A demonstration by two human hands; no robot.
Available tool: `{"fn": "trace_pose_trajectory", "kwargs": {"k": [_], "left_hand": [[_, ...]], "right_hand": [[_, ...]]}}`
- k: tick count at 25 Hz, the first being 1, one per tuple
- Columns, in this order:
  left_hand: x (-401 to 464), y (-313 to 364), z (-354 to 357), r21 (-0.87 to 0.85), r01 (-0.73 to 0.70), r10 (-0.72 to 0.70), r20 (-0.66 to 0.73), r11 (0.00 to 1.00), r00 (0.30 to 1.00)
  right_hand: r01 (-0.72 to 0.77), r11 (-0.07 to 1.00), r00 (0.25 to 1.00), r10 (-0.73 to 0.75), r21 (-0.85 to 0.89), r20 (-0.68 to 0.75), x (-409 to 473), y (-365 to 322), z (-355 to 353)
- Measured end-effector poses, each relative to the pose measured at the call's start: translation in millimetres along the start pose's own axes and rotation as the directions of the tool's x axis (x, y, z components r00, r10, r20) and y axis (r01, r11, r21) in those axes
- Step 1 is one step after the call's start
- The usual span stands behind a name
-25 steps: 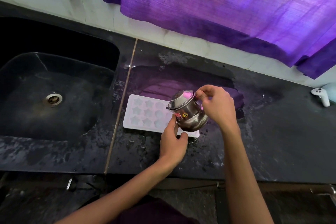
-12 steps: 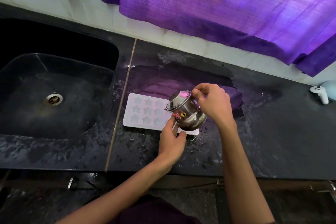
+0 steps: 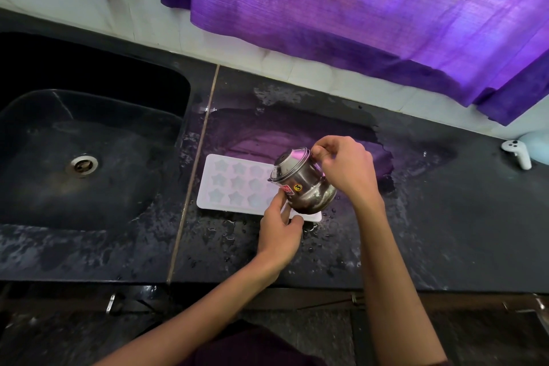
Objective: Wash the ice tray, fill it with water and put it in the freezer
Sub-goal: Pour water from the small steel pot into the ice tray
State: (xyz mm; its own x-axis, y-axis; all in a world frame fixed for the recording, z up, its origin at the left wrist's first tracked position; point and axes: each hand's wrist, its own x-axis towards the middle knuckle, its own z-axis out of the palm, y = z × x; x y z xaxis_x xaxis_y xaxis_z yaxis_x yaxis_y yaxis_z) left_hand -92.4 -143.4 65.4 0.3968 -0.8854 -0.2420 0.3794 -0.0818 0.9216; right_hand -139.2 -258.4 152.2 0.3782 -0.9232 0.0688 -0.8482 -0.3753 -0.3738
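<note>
A: Filling, by the look of it. Right hand (image 3: 346, 171) pinches the rim of a steel pot (image 3: 303, 183) and tips it, mouth down-left, over the tray (image 3: 234, 184).

B: And the left hand (image 3: 279, 232)?

A: Index finger steadies the pot's side; thumb presses the tray's near edge. It isn't curled round either.

B: Where's the tray?

A: Flat on the wet counter (image 3: 430, 232), just right of the sink (image 3: 89, 157), star cells up. Its long axis runs left to right, slightly nearer at the right end; the pot hides that end.

B: Is water flowing?

A: Can't tell; no stream shows. The left cells look glossy, though I can't say they are full.

B: Next?

A: Probably walking the spout along the rows with a gentle tilt, then lifting the tray level, since it looks shallow and would spill.
</note>
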Motion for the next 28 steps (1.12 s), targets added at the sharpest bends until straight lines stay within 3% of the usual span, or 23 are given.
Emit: {"fn": "trace_pose_trajectory", "kwargs": {"k": [14, 28], "left_hand": [[-0.8, -11.4, -0.9, 0.119, -0.058, 0.070, -0.104, 0.991, 0.992], [-21.4, -13.9, 2.3, 0.094, -0.016, 0.043, -0.293, 0.995, 0.955]], "right_hand": [[-0.044, 0.983, 0.996, 0.057, 0.179, -0.068, -20.5, 9.5, -3.5], [-0.057, 0.994, 0.998, 0.056, 0.089, 0.014, -34.2, 10.4, 2.7]]}}
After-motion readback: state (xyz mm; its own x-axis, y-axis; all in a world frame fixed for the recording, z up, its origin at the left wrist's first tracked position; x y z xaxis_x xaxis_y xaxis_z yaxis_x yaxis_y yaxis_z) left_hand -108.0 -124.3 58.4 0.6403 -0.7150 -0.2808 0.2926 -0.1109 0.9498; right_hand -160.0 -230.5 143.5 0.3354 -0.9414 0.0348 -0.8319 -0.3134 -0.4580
